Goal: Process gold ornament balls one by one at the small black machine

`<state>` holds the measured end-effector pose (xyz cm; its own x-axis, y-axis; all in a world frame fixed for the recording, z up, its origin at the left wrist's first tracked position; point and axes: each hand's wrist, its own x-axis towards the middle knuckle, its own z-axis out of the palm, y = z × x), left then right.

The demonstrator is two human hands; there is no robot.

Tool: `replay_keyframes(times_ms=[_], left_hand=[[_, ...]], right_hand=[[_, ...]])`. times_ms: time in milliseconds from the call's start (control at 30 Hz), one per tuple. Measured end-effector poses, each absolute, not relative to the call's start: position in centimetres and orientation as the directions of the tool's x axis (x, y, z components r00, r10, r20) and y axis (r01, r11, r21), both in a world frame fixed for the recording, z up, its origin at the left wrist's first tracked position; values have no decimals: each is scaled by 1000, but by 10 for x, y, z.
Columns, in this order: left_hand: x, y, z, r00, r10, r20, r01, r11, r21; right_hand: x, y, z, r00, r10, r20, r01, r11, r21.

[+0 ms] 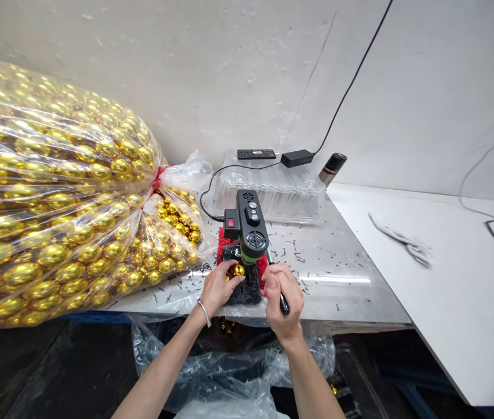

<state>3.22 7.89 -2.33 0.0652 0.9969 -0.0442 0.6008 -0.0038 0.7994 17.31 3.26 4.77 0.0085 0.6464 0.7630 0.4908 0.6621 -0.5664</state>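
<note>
Between the thumb and fingers of my left hand (pixel 220 286) is a shiny gold ball (pixel 238 270), held just below the head of a small black bench machine (pixel 252 224). A red switch (pixel 230 223) sits on the machine's left side. My right hand (pixel 284 299) is wrapped round a lever handle (pixel 284 305) with a black grip, on the machine's right. Under the machine lies a black base (pixel 247 291) over a red mat (pixel 263 269).
At the left a big clear bag (pixel 54 215) bulges with gold balls. Behind the machine are clear plastic trays (pixel 273 195), a power adapter (pixel 298 157) and a dark bottle (pixel 333 167). Black scraps litter the metal tabletop (pixel 338 297). A glove (pixel 404 241) lies right; a plastic-lined opening (pixel 224 372) is below.
</note>
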Motion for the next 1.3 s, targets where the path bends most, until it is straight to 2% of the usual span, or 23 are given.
replay_keyframes(times_ms=[300, 467, 667, 833, 1000, 1167, 1300], left_hand=[[40, 75, -21, 125, 992, 8, 762, -102, 639], [41, 73, -20, 118, 993, 7, 763, -95, 639], [40, 74, -21, 109, 994, -6, 770, -81, 633], [40, 74, -19, 117, 993, -9, 778, -86, 623], [40, 74, -19, 114, 993, -22, 775, -75, 627], [40, 76, -20, 112, 994, 15, 730, -92, 677], [28, 62, -18, 43, 999, 3, 602, -29, 798]], right_hand=[[175, 33, 43, 1, 646, 763, 462, 676, -573], [176, 33, 23, 8, 633, 774, 460, 685, -565], [176, 42, -11, -1, 524, 852, 494, 741, -455], [174, 47, -27, 59, 501, 863, 518, 724, -456], [174, 48, -28, -39, 472, 881, 546, 748, -377], [171, 41, 16, 88, 566, 820, 458, 708, -537], [171, 38, 59, 103, 676, 730, 423, 634, -647]])
